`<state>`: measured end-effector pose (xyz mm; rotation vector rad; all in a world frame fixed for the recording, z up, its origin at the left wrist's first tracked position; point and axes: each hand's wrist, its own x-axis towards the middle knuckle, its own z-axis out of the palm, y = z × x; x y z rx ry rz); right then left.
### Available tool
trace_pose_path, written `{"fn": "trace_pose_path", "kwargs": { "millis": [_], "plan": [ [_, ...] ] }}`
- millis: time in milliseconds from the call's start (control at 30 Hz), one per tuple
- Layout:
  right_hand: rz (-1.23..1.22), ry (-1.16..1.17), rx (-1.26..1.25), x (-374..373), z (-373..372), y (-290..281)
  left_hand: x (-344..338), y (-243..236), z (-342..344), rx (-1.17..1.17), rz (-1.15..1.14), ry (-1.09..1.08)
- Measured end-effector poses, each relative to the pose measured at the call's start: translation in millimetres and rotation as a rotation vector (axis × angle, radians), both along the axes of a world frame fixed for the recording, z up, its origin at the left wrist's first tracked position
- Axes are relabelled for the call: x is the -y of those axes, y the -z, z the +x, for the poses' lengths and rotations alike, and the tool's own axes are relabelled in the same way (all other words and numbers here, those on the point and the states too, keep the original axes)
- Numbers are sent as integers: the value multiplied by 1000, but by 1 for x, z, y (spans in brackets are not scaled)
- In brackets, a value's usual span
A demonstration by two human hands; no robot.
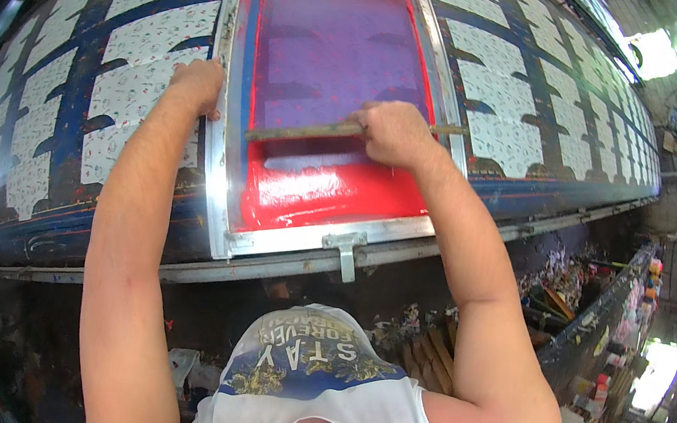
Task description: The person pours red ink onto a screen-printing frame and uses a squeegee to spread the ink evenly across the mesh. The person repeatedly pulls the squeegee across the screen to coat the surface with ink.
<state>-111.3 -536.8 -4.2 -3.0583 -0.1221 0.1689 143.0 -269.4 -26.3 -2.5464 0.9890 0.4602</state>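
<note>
A silver metal screen printing frame (215,168) lies on the long printing table. Its mesh (336,47) looks purple, with a red border. My right hand (397,133) is closed round a long squeegee (302,131), which spans the frame from side to side, slightly tilted. Glossy red ink (298,193) pools on the near part of the screen, between the squeegee and the near rail. My left hand (198,86) has its fingers curled at the frame's left rail, gripping it. The squeegee's lower edge is partly in shadow.
Rows of white printed fabric pieces (497,69) lie on the blue table on both sides of the frame. A metal bracket (343,251) hooks over the table's near rail (148,273). At the right stands a cluttered trough (593,308) with scraps, sticks and small bottles.
</note>
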Motion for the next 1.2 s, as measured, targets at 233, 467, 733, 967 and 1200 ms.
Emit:
{"fn": "trace_pose_path", "kwargs": {
  "millis": [233, 467, 733, 967, 1200],
  "plan": [
    [23, -2, 74, -55, -115, 12, -1, -12, -11, -43, -29, -116],
    [67, -74, 182, -67, -161, 40, -10, 1, -22, 85, -119, -96],
    [227, -208, 249, -42, -195, 50, -38, 45, 2, 40, -413, -98],
    [605, -15, 485, 49, -232, 62, -48, 84, -45, 184, -749, -413],
    [469, 529, 542, 135, -217, 88, -50, 121, -89, 410, -1025, -418]
  ]
}}
